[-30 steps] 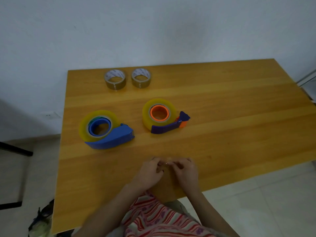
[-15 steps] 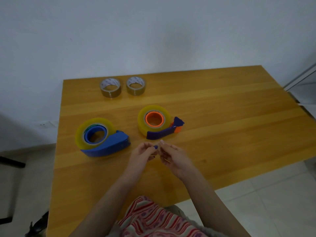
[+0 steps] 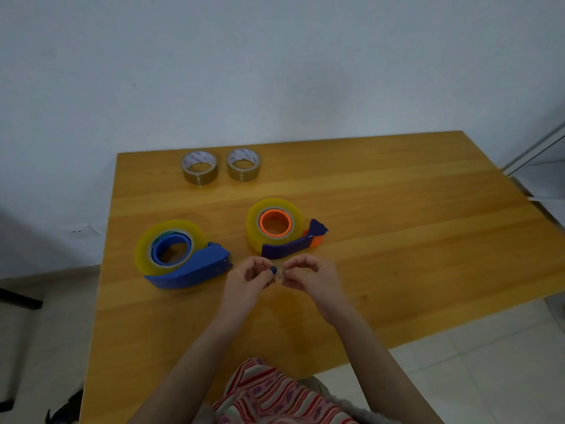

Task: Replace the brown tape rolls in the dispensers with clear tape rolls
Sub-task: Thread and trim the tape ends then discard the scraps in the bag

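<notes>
Two brown tape rolls [image 3: 200, 173] [image 3: 243, 169] stand side by side at the back of the wooden table [image 3: 397, 240]. A blue dispenser [image 3: 195, 267] at the left holds a yellowish clear roll [image 3: 143, 252]. To its right, a purple dispenser [image 3: 290, 247] with an orange hub holds another clear roll [image 3: 253, 229]. My left hand [image 3: 249, 281] and my right hand [image 3: 308, 276] meet just in front of the purple dispenser, fingertips pinched together on a small clear scrap [image 3: 278, 273], apparently tape. Neither hand touches a dispenser.
A white wall runs behind the table. A metal shelf frame [image 3: 538, 154] stands off the right corner. Dark furniture legs [image 3: 18, 301] are on the tiled floor at the left. The table's right half is bare wood.
Both hands have risen from the table's near edge toward the purple dispenser, staying joined at the fingertips. The camera has tilted, so the table sits lower in view. The dispensers and rolls have not moved.
</notes>
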`<move>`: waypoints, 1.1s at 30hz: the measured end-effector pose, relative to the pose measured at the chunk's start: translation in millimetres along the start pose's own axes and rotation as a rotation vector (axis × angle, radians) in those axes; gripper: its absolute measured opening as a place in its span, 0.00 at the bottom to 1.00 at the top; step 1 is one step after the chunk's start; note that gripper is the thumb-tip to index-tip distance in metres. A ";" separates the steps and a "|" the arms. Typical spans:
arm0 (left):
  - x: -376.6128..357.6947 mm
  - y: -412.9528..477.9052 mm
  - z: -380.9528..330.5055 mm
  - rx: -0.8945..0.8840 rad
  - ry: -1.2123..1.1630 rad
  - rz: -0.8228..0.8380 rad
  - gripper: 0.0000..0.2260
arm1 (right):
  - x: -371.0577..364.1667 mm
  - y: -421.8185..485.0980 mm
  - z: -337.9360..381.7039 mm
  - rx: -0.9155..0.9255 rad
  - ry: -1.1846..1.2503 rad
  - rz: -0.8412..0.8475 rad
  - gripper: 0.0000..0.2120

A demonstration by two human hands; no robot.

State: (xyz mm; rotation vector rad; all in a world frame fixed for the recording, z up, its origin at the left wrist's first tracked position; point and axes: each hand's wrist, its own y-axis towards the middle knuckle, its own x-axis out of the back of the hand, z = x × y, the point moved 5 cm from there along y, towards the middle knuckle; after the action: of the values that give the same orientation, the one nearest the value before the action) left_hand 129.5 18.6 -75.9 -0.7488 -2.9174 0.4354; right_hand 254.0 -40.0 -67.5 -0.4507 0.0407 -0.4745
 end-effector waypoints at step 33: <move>59.7 -152.6 17.4 -0.152 0.253 -0.764 0.18 | -131.2 -62.0 -20.2 -0.376 0.338 0.413 0.08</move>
State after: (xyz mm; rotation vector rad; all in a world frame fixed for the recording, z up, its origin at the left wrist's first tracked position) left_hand 4.7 -84.8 -45.6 0.3052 -2.7262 0.0328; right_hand 107.5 -38.4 -67.8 -0.7072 0.5465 -0.1273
